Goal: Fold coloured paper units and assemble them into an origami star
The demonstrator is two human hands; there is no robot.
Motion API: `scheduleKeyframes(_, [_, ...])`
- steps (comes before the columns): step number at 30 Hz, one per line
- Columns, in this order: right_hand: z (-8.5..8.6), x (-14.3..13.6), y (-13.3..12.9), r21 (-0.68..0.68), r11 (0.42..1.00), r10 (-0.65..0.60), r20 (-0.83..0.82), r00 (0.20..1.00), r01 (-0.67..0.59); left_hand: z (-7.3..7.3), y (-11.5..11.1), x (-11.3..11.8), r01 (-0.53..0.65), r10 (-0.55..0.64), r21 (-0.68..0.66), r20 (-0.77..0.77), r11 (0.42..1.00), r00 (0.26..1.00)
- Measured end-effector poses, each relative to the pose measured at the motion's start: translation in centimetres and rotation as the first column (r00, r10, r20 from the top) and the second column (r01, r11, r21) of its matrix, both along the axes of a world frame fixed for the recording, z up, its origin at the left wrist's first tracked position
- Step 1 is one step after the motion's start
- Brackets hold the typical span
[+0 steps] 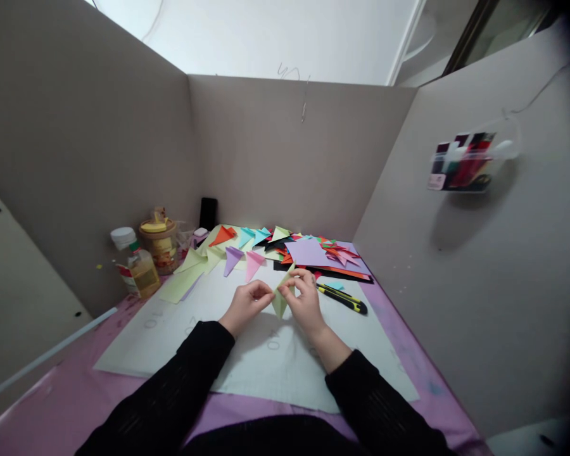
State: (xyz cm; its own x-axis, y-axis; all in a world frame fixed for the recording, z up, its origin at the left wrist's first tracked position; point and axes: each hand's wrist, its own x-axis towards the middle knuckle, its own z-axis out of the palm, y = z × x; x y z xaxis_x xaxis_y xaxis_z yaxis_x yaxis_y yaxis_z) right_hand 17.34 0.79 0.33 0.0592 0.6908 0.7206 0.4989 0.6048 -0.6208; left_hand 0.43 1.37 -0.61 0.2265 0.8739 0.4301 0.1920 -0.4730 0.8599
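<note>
Two containers stand at the far left of the pink-covered table (33, 405); the nearer is a clear bottle (145, 273) part filled with amber liquid, green at its neck, with a white cap (123, 237) just beside it; the other is a tub (160, 244) with a printed wrap too blurred to read and a yellow piece on top; right of them a black phone-like slab (208, 213) leans upright by the partition (275, 152); next come folded papers (233, 258) in green, purple, pink, orange and blue, on the far part of a white sheet (137, 347) whose faint pencilled numbers seem to include 10 and 40; near the middle, above this sheet, the left hand (247, 305) pinches the left edge of a folded pale green paper (280, 305), thumb and fingertips together on it; the paper's long axis runs near to far, narrow toward both ends, its far tip leaning right; the right hand (306, 299) is closed on its right side; beyond lies a stack of coloured paper (308, 252), purple uppermost; to the right is a black and yellow cutter (342, 298); on the right wall hangs a clear holder (508, 151) with dark and red packets (465, 163), their lettering illegible.
</note>
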Motion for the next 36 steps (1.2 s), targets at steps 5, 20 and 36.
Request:
scheduleKeyframes(5, [-0.5, -0.2, 0.4, -0.055, 0.998, -0.011, -0.11, 0.994, 0.005, 0.1, 0.0, 0.3, -0.019, 0.026, -0.07, 0.097, 0.997, 0.995])
scheduleKeyframes(20, [-0.8, -1.1, 0.9, -0.237, 0.816, 0.255, -0.671, 0.696, -0.527, 0.4, 0.1, 0.4, -0.076, 0.084, -0.078, 0.106, 0.994, 0.991])
scheduleKeyframes(36, [-0.8, -1.3, 0.6, -0.261, 0.775, 0.272, -0.685, 0.676, -0.576, 1.0, 0.1, 0.3, 0.023, 0.028, -0.287, 0.173, 0.958, 0.984])
